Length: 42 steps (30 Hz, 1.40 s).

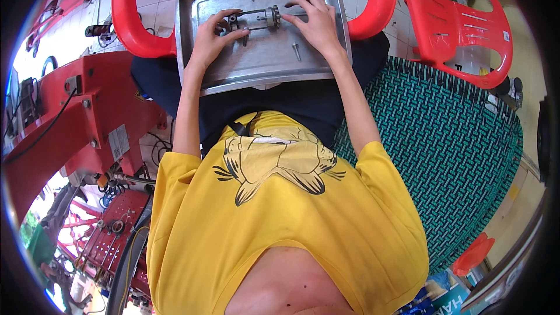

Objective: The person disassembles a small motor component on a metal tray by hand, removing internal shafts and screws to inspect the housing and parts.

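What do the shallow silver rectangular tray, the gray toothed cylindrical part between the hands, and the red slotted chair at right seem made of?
Shallow silver rectangular tray: bare metal, possibly stainless steel; its satin surface catches highlights.
Gray toothed cylindrical part: probably metal, semi-dull, judging by its sheen.
Red slotted chair: likely moulded plastic, glossy, with smooth, rounded edges.

illumination is bright and mostly even at centre. the left rim is overexposed to white. the metal tray (pixel 262 61) returns soft grey reflections; the red chair (pixel 373 20) shows glossy highlights. the toothed metal assembly (pixel 270 18) is legible in outline, fine detail soft. fisheye curvature bends outer edges; corners are black.
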Motion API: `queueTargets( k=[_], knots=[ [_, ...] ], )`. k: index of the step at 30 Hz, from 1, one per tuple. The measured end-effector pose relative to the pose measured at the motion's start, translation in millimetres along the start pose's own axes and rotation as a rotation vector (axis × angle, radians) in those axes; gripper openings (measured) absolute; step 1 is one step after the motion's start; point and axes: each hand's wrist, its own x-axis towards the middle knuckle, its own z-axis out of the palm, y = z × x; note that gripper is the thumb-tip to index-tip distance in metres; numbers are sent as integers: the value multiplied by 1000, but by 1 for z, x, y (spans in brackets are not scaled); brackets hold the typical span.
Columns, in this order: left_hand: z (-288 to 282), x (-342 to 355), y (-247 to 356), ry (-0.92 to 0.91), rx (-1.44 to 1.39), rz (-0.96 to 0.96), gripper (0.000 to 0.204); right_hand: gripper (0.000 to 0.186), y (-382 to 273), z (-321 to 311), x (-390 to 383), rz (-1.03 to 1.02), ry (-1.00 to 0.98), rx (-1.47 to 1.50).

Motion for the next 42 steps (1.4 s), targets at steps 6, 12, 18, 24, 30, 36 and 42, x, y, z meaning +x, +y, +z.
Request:
queueTargets(
  k=[6,12,18,24,30,36,42],
  knots=[
    [1,0,-1,-13,17,3,61,31,8,6,-5,-4,-109,-30],
    [-1,0,-4,-4,7,-1,61,29,4,5,-1,-17,-7,12],
    [3,0,-3,18,-21,71,60,33,8,2,-4,-6,-115,37],
    [0,1,-2,-18,-22,-17,58,25,7,5,0,4,-132,-1],
    [0,-2,3,12,-16,57,58,26,6,2,-2,0,-75,80],
    [1,0,-2,13,-6,55,59,25,9,8,0,32,-138,-58],
    [2,0,-5,-6,-44,12,60,30,4,5,-2,39,-69,38]
  ],
)
